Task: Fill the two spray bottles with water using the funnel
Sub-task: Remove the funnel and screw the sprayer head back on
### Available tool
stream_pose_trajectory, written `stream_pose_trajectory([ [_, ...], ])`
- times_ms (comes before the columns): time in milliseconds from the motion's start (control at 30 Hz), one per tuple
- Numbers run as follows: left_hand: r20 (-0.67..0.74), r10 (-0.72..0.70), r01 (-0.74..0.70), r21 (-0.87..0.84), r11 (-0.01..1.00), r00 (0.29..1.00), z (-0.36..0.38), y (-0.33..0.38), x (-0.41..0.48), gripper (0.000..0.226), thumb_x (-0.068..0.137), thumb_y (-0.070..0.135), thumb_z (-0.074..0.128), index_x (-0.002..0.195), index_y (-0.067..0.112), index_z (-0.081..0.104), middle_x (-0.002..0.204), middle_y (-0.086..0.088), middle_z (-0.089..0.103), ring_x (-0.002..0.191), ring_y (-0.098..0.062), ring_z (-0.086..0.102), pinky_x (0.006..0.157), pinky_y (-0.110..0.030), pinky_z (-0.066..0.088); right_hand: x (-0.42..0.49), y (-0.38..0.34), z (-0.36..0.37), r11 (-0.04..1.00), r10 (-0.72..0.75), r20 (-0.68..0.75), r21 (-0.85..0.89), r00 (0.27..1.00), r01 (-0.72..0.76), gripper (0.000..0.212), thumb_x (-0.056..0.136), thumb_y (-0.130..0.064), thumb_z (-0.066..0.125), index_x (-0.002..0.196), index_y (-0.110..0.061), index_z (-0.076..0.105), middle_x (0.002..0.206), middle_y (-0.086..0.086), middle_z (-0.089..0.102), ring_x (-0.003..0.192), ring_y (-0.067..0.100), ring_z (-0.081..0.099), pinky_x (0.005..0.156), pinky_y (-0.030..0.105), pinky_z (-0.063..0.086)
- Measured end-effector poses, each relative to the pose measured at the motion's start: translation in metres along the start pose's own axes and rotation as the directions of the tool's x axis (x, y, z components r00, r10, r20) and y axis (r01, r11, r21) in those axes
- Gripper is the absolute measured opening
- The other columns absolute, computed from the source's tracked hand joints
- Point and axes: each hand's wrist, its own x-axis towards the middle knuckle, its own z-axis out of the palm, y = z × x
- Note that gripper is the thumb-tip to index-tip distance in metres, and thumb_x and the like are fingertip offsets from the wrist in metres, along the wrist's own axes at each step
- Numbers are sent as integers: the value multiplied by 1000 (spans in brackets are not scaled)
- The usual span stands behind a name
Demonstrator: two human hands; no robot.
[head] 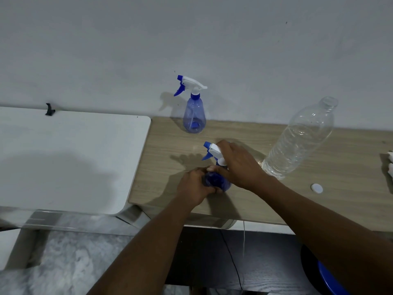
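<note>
Pale wall behind, and a wood-grain tabletop (319, 199) pushed against it, with a white table (74, 156) butting up on the left. Right in front of the person stands the near spray bottle (214, 182), upright on the tabletop and caught between both hands. The left hand (192, 187) is wrapped low round its blue body, and the right hand (240, 167) is curled above it over the collar of the trigger head (213, 150). So the bottle's long axis runs up between the hands, one below and one on top, which looks set for twisting the head off. The far spray bottle (194, 116) waits by the wall, head on. The uncapped water bottle (297, 141) stands to the right, nearer the right hand, with its cap (316, 188) lying beside it. I see no funnel.
</note>
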Motion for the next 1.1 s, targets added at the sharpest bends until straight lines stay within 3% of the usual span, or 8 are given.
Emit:
stream_pose_trajectory([
  [133, -14, 30, -30, -17, 999, 999, -1, -1, -1, 72, 54, 48, 90, 120, 32, 65, 110, 6, 71, 99, -13, 66, 90, -37, 54, -4, 2, -1, 998, -44, 1, 51, 999, 44, 44, 83, -23, 71, 118, -8, 50, 105, 9, 59, 85, 26, 55, 72, 43, 49],
  [300, 5, 21, -21, -14, 1000, 1000, 0, 1, -2, 62, 58, 42, 91, 113, 26, 66, 106, 4, 72, 97, -14, 65, 88, -37, 54, -4, 0, 3, 999, 17, -45, -45, 999, -19, 57, 82, -52, 71, 115, -9, 53, 100, 7, 61, 84, 25, 55, 73, 39, 47],
  [433, -2, 33, -33, -6, 999, 999, 1, 3, -2, 73, 58, 43, 91, 124, 29, 64, 113, 4, 71, 103, -15, 65, 92, -36, 52, -10, 1, 1, 999, -24, -31, 27, 999, 24, 42, 83, -23, 70, 117, -7, 52, 103, 10, 61, 85, 26, 54, 76, 47, 50],
  [600, 4, 18, -18, 8, 1000, 1000, 1, 4, -2, 62, 58, 41, 92, 112, 23, 66, 105, 2, 72, 95, -15, 65, 85, -32, 52, -8, 3, 6, 998, 21, -53, -62, 998, -25, 52, 83, -43, 74, 116, -8, 54, 101, 9, 62, 84, 26, 57, 75, 39, 46],
  [733, 7, 35, -34, -6, 999, 999, 2, 2, -1, 74, 56, 43, 92, 124, 28, 65, 114, 3, 71, 103, -16, 65, 91, -37, 53, -10, 5, 0, 1000, -13, -14, 25, 1000, 14, 45, 84, -25, 71, 119, -7, 50, 105, 10, 61, 87, 29, 57, 76, 41, 47],
  [867, 0, 34, -34, 0, 999, 999, 3, 1, 1, 66, 55, 45, 91, 115, 29, 67, 106, 5, 72, 97, -15, 65, 87, -37, 54, -6, 5, 1, 998, 23, -16, -53, 1000, -24, 53, 85, -44, 73, 119, -10, 50, 105, 7, 65, 85, 26, 60, 77, 37, 44],
  [1000, 17, 50, -50, -2, 999, 999, 4, -1, 2, 78, 57, 45, 91, 129, 30, 62, 116, 6, 70, 104, -12, 63, 92, -33, 52, -10, 6, -3, 997, 9, 33, 80, 999, -11, 46, 87, -25, 70, 121, -9, 45, 109, 11, 63, 85, 29, 59, 73, 43, 51],
  [1100, 39, 60, -59, -34, 998, 997, 4, -2, 4, 82, 55, 49, 90, 130, 32, 61, 115, 7, 70, 103, -12, 64, 92, -35, 53, -10, 8, -1, 991, 85, 44, 99, 995, -89, 44, 88, -28, 70, 120, -11, 44, 108, 12, 64, 83, 29, 60, 70, 45, 53],
])
